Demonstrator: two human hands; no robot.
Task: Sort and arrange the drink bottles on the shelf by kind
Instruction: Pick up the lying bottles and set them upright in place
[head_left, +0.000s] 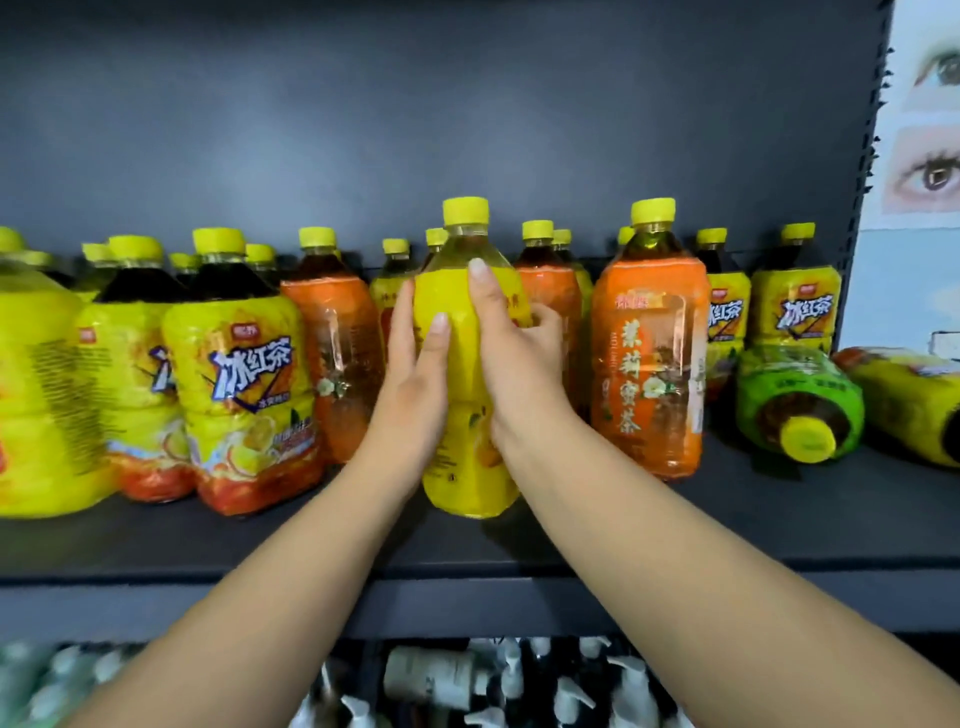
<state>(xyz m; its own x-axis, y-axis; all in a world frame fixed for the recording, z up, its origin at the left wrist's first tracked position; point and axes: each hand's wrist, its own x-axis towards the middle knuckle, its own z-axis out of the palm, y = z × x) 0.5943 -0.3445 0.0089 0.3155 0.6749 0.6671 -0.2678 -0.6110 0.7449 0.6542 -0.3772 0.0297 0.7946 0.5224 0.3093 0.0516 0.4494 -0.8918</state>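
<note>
A plain yellow-labelled bottle (464, 364) with a yellow cap stands upright at the middle of the dark shelf (727, 525). My left hand (415, 374) lies against its left side with straight fingers. My right hand (511, 353) grips its right side, the index finger up the front and the other fingers curled behind. Yellow iced-tea bottles (244, 364) stand to the left. Orange jasmine-tea bottles (649, 364) stand on both sides of the held bottle.
A green-labelled bottle (795, 400) and a yellow one (914, 405) lie on their sides at the right, caps toward me. More yellow bottles (795, 301) stand behind them. White pump bottles (467, 680) fill the shelf below. A poster (924, 130) hangs at the right.
</note>
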